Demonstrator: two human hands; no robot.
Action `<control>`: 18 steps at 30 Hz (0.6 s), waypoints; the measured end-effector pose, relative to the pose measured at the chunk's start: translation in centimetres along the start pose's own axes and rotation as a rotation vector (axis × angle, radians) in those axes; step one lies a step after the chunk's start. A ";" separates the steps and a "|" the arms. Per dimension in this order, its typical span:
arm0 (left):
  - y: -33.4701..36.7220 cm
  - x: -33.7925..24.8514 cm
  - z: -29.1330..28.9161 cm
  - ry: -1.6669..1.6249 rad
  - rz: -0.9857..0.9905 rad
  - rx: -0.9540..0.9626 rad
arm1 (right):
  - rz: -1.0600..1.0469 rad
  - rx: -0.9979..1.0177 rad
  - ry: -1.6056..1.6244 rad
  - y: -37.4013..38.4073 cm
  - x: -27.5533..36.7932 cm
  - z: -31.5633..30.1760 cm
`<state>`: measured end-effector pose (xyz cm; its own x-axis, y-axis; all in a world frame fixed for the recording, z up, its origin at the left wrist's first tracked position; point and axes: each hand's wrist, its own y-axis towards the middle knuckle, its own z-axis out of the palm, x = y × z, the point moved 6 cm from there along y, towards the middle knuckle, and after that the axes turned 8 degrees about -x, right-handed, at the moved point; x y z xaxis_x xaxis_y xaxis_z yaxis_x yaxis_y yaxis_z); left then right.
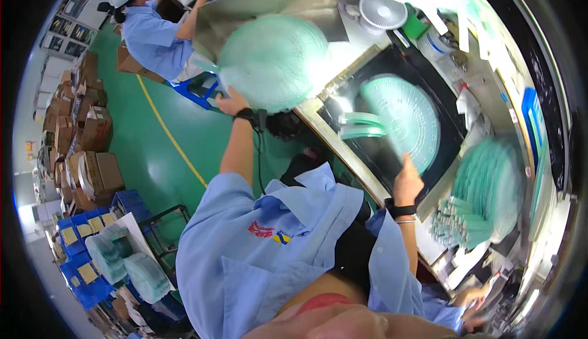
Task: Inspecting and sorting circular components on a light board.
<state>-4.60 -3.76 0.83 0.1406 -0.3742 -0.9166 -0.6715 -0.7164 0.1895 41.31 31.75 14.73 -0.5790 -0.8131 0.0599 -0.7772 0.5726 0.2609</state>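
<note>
My left hand [234, 102] grips the lower left rim of a round, pale green translucent disc [275, 60], which is slightly blurred and held out beside the bench. A second disc [410, 118] with a raised ring pattern lies on a black square surface on the bench. Its clear curved tab [361, 124] points left. At that disc's lower edge, my right hand [407, 183] is closed. A dark, smeared strip [384, 149] runs up and left from its fingers; I cannot make out what it is.
A stack of similar discs [487, 186] stands on the bench at right. A small white fan [383, 9] and a metal tray [331, 14] are at the back. Another person [156, 36] works at upper left near a blue stool [199, 91]. Cardboard boxes [98, 128] line the left.
</note>
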 end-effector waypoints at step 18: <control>-5.5 3.7 1.4 -0.390 -0.513 0.182 | -0.299 0.297 0.317 1.2 3.1 4.1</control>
<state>-1.39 -0.39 -4.08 0.2245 0.2522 -0.9413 -0.7067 -0.6229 -0.3354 37.58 30.29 11.25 -0.2543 -0.9107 0.3255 -0.9599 0.2787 0.0299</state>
